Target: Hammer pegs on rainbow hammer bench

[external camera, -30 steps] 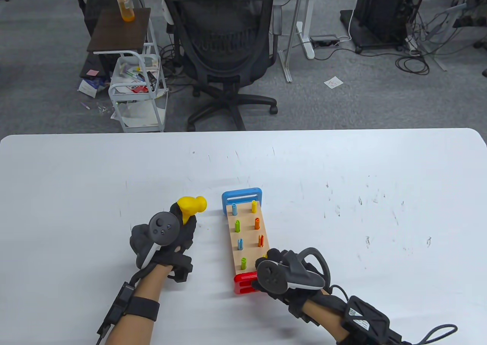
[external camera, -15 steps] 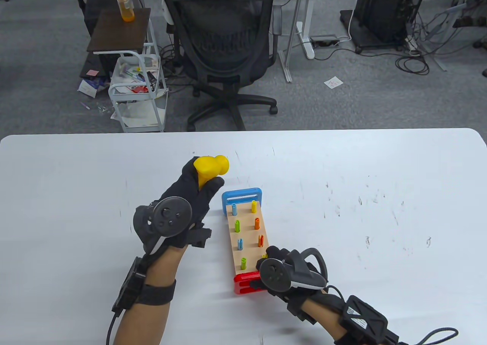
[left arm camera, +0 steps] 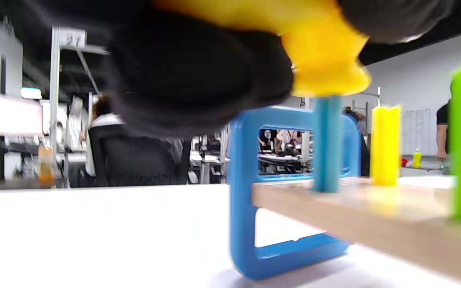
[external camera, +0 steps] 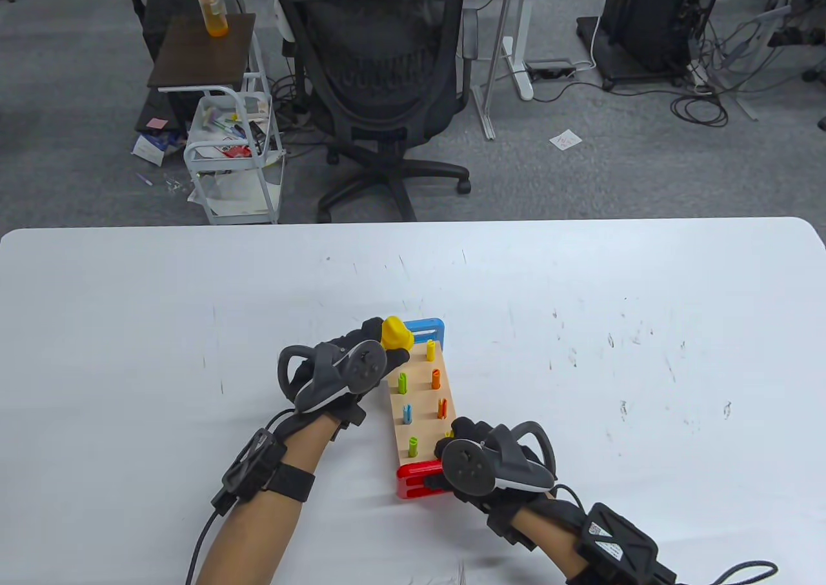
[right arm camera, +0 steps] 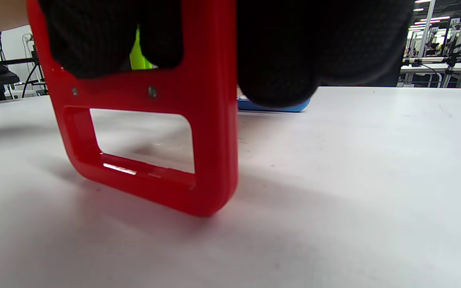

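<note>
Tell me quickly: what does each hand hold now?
Left hand: grips the yellow hammer, its head on the blue peg.
Right hand: holds the bench's red end.

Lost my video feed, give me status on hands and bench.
Left hand grips yellow plastic hammer, head on blue peg. Right hand holds wooden peg bench at red end. Nothing blocking.

Office chair [external camera: 381, 75], cart [external camera: 232, 153], perhaps juice bottle [external camera: 210, 1].

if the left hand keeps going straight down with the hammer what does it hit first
Most likely the blue peg: the left hand holds the yellow hammer with its head right on that peg's top, at the bench's blue end.
</note>
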### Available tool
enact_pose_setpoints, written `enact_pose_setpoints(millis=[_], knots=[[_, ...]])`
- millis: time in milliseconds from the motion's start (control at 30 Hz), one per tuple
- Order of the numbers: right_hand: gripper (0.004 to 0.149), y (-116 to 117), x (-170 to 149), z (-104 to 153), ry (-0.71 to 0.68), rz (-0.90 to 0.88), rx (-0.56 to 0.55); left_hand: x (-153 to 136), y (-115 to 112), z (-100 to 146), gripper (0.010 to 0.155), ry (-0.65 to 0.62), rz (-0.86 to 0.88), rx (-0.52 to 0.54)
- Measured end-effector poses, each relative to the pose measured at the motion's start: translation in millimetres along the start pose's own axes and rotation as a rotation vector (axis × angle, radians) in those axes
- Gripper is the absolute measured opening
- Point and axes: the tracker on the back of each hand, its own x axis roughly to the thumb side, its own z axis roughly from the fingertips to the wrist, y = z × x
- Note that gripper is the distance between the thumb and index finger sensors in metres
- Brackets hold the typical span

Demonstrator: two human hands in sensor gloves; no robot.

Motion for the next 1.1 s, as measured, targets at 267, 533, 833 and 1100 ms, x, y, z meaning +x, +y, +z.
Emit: enact_pose_setpoints(millis=[267,533,833,1100], knots=[[0.038,1.2,-1.3,-0.8,-0.001,-0.001,0.004,-8.1,80.4,22.1,0.072,0.022,0.201,0.375],[0.038,2.0,-1.1,0.2,0.005,-0.003,0.004,-4.4,15.8,0.4,0.072,-0.040,-0.031,-0.010],[0.038,2.0,-1.4,0.8,0.006,-0.006,0.005,0.5,66.7,6.1,0.072,0.012,0.089,0.204],[0.038,2.4,-1.8,0.8,0.003,-0.008,0.001,3.4,25.9,7.6,0.074,0.040,-0.041,0.034]])
